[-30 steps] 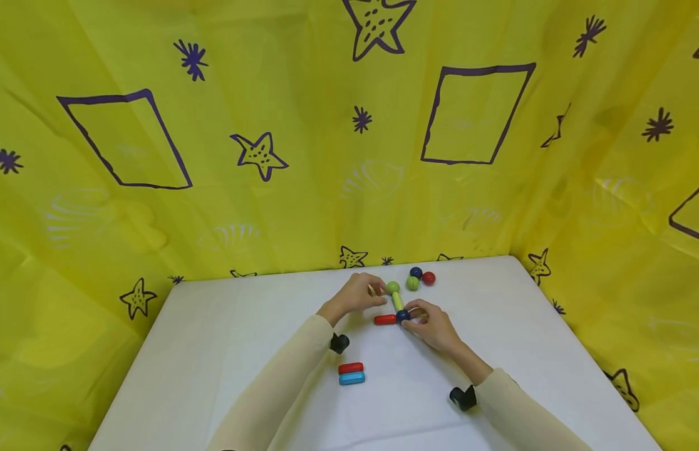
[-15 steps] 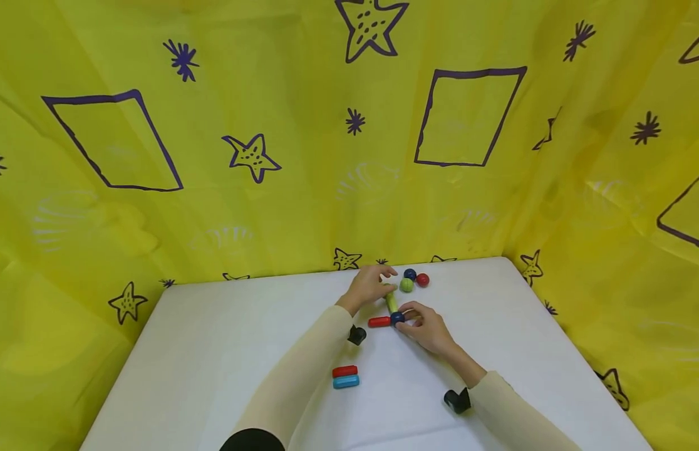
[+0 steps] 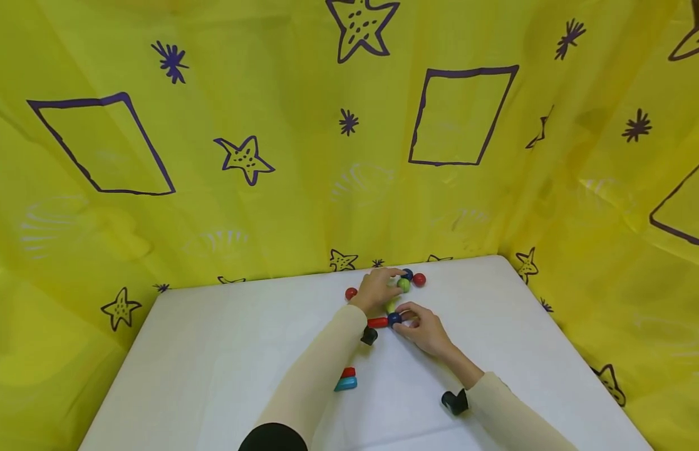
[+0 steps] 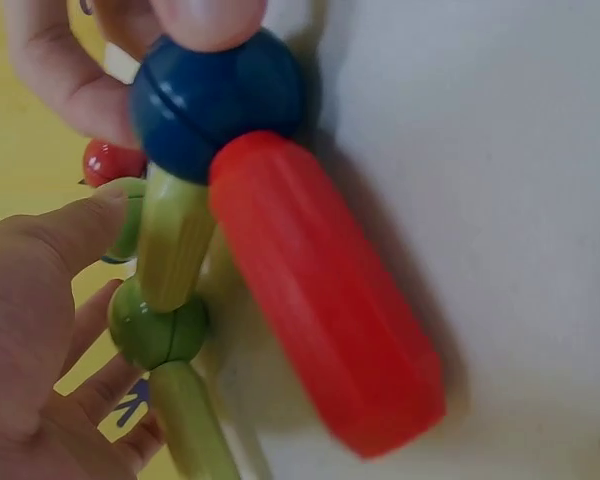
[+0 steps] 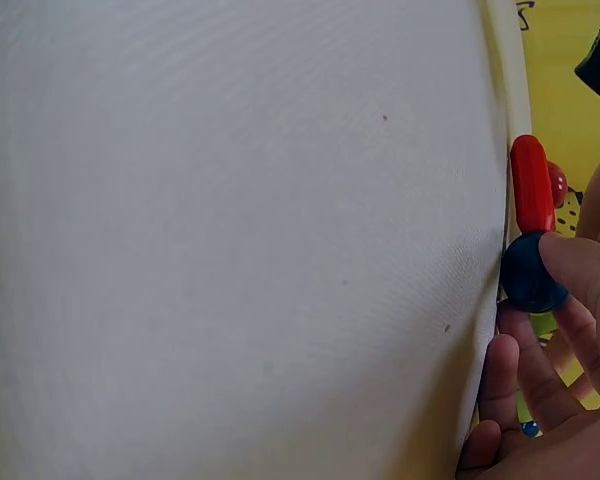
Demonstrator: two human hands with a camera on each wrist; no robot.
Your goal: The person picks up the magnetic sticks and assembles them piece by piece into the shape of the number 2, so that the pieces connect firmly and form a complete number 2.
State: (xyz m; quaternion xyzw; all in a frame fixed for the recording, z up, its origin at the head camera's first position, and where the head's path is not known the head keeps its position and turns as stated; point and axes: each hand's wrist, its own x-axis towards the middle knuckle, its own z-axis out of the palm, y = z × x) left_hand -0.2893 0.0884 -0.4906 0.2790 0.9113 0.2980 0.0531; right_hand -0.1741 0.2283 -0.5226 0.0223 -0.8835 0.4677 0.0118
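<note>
My right hand (image 3: 429, 331) pinches a dark blue ball (image 3: 394, 319) between thumb and fingers, low over the table. From that ball a red rod (image 4: 330, 300) and a yellow-green rod (image 4: 176, 240) stick out. The green rod runs to a green ball (image 4: 160, 322), where a second green rod (image 4: 193, 420) joins on. My left hand (image 3: 376, 292) reaches over this joined piece, with thumb and fingers spread at a loose green ball (image 3: 403, 285). In the left wrist view its thumb tip overlaps that ball. The left hand hides part of the joined piece in the head view.
Beside the loose green ball lie another blue ball (image 3: 407, 274) and a red ball (image 3: 419, 280). A further red ball (image 3: 351, 294) shows left of my left hand. A red rod (image 3: 348, 372) and a blue rod (image 3: 346, 383) lie nearer, partly behind the left sleeve. Yellow curtains surround the white table (image 3: 214, 351).
My left hand has moved right and away, from the joined piece's green ball to the loose balls. The right hand keeps its hold on the blue ball. The view has shifted slightly.
</note>
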